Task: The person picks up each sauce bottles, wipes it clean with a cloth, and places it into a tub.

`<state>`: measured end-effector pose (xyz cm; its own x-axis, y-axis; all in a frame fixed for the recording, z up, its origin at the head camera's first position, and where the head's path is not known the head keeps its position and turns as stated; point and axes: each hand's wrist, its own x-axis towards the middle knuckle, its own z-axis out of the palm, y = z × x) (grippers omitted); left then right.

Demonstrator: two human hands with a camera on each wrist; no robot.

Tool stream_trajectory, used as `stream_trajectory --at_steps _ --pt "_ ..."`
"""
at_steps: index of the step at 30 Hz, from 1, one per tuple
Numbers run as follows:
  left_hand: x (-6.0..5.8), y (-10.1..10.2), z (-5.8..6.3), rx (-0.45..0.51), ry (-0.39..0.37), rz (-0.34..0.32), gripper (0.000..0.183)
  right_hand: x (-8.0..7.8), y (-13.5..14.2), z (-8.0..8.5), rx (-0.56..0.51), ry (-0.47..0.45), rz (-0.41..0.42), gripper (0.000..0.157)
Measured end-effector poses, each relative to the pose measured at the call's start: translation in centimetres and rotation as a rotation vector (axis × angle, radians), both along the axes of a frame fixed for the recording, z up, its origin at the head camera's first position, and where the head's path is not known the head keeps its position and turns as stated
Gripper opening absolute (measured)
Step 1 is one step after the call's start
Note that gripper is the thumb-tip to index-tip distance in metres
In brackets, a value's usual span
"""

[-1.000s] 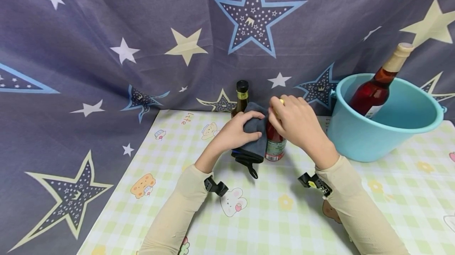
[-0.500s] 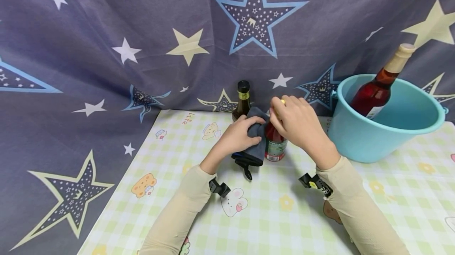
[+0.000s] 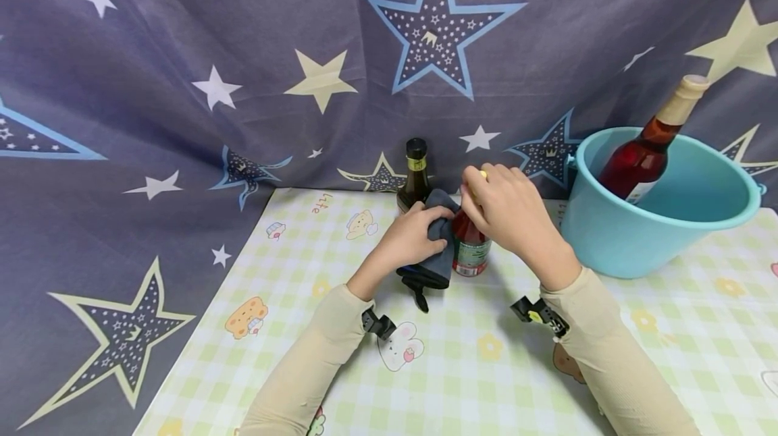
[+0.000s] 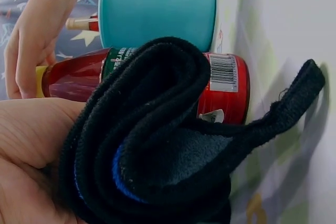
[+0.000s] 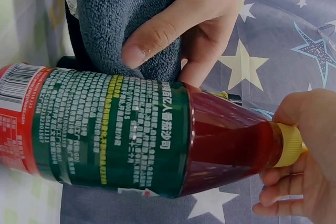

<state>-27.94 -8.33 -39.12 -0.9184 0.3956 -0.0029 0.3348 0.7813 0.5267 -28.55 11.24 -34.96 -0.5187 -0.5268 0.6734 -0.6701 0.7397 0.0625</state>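
A ketchup bottle [image 3: 472,255] with a green and red label stands upright on the table. My right hand [image 3: 509,210] holds it at the top, fingers and thumb round the yellow cap [image 5: 287,145] in the right wrist view. My left hand [image 3: 412,237] grips a folded dark grey cleaning cloth [image 3: 436,262] against the bottle's left side. The thumb lies on the fuzzy cloth [image 5: 110,19], right at the label. Black edging and a hanging loop [image 4: 294,98] show in the left wrist view, where the folds cover part of the bottle.
Behind the left hand stands a dark bottle [image 3: 416,176] with a black cap. At right, a light blue bucket [image 3: 638,243] holds a leaning red bottle [image 3: 638,159]. The table wears a green checked cloth [image 3: 444,382]; a starry curtain [image 3: 273,24] hangs behind.
My left hand has slid the cloth down and slightly toward me along the bottle, showing more of the dark bottle behind. My right hand keeps its hold on the cap.
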Motion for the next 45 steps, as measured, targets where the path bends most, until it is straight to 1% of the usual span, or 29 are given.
stream_trajectory --at_steps 4,7,11,14,17,21,25,30,33,37,41,45 --pt "0.1 0.2 -0.1 -0.036 0.009 -0.003 0.049 0.0 0.0 0.0 -0.001 -0.003 -0.002 0.022" --pt "0.1 0.5 -0.3 -0.082 0.010 -0.010 0.049 0.0 0.1 0.0 -0.002 -0.003 -0.002 0.022" --pt "0.1 0.7 -0.8 -0.132 -0.023 -0.017 0.049 0.0 0.1 0.0 -0.001 -0.001 0.000 0.022" --pt "0.0 0.8 -1.0 -0.157 -0.080 -0.017 0.048 -0.1 0.0 0.0 -0.001 0.003 0.005 0.022" --pt "0.0 0.9 -1.3 -0.196 -0.121 -0.022 0.047 -0.1 0.0 0.0 -0.001 0.011 0.010 0.023" --pt "0.0 1.0 -1.6 -0.233 -0.123 -0.023 0.046 -0.1 -0.1 0.1 0.003 0.014 0.011 0.023" --pt "0.0 1.0 -1.6 -0.231 -0.124 -0.019 0.045 -0.1 -0.1 0.1 0.008 0.011 0.005 0.023" --pt "0.0 1.0 -1.7 -0.230 -0.150 -0.022 0.047 -0.1 0.0 -0.1 0.000 0.010 0.005 0.023" --pt "-0.2 0.9 -1.4 -0.217 -0.154 -0.029 0.048 -0.1 0.0 0.2 -0.011 0.015 0.004 0.024" --pt "0.1 0.5 -1.2 -0.195 -0.177 -0.045 0.050 0.0 0.0 0.1 -0.010 0.009 0.008 0.023" --pt "0.4 0.1 -1.1 -0.170 -0.204 -0.061 0.053 0.2 0.1 0.1 0.020 0.007 0.010 0.022" --pt "0.4 0.0 -1.2 -0.152 -0.222 -0.061 0.054 0.1 0.4 0.6 0.081 0.035 0.028 0.023"
